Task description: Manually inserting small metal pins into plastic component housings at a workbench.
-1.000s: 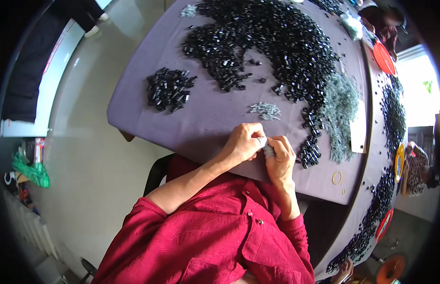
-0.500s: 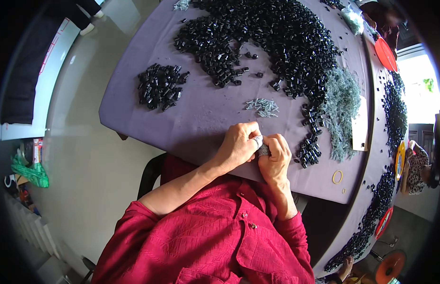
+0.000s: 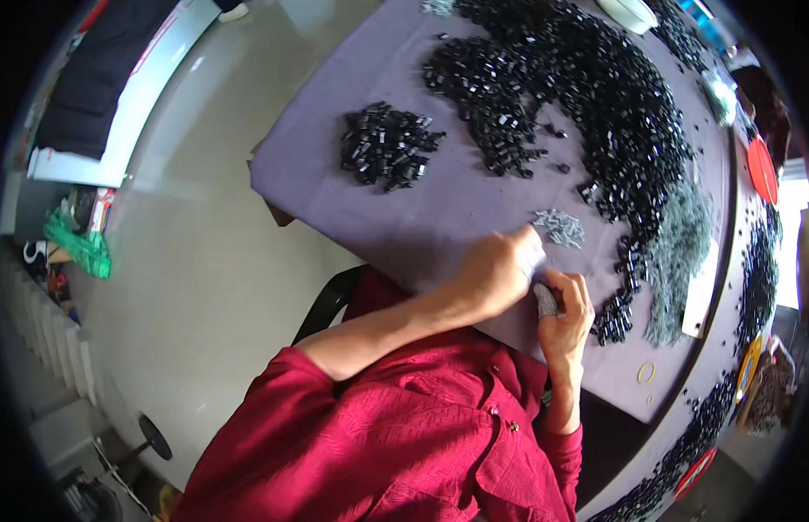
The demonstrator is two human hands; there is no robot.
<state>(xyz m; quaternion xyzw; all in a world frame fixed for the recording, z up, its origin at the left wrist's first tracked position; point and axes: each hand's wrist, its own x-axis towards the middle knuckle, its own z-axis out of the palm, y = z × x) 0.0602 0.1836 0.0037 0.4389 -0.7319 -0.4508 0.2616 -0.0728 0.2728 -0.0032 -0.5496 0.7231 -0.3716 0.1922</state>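
My left hand [image 3: 500,271] is smeared by motion beside the right one, so its fingers do not show clearly. The fingers of my right hand [image 3: 567,317] are bent in a pinch, and whatever is between them is too small or hidden. Grey wrapping [image 3: 545,300] covers the right thumb. Just beyond both hands lies a little heap of small grey metal pins [image 3: 559,228]. Right of them runs a strip of small black plastic pieces [image 3: 615,317], joined to a big black pile [image 3: 587,78]. A separate black heap [image 3: 387,146] sits at the left.
A mauve cloth covers the table [image 3: 335,204]. A large mound of grey pins [image 3: 678,252] and two yellow rubber bands [image 3: 646,374] lie at the right. A second table holds more black pieces [image 3: 757,278] and a red round tray [image 3: 761,170]. A white bowl [image 3: 629,13] stands far off.
The view has swung, so the table sits further right and lower. My hands were pinched together; now the left is blurred and slightly apart from the right. A white bowl has come into view.
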